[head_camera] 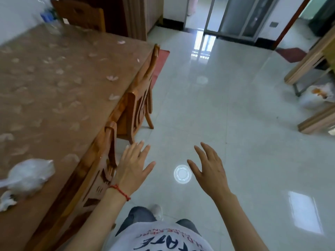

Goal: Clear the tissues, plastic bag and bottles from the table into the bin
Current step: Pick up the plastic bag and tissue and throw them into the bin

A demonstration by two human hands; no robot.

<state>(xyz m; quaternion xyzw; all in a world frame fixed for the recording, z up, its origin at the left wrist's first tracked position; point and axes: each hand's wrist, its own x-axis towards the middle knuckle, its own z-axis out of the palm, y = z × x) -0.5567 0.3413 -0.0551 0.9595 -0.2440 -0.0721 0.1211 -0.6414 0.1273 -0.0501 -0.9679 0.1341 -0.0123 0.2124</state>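
A crumpled clear plastic bag (30, 173) lies at the near left edge of the table (54, 91), with a crumpled tissue (7, 201) just in front of it. A clear bottle with a blue label (50, 20) stands blurred at the table's far corner. My left hand (134, 166) is spread open over the floor beside the nearest chair, holding nothing. My right hand (208, 171) is likewise open with fingers apart, to the right of it. Both hands are well right of the bag and tissue. No bin shows in the head view.
Two wooden chairs (139, 98) are pushed in along the table's right side, a third (81, 15) stands at the far end. A round light reflection (182, 173) shines on the glossy tiled floor between my hands. A white plastic bag (317, 96) lies under wooden furniture at right.
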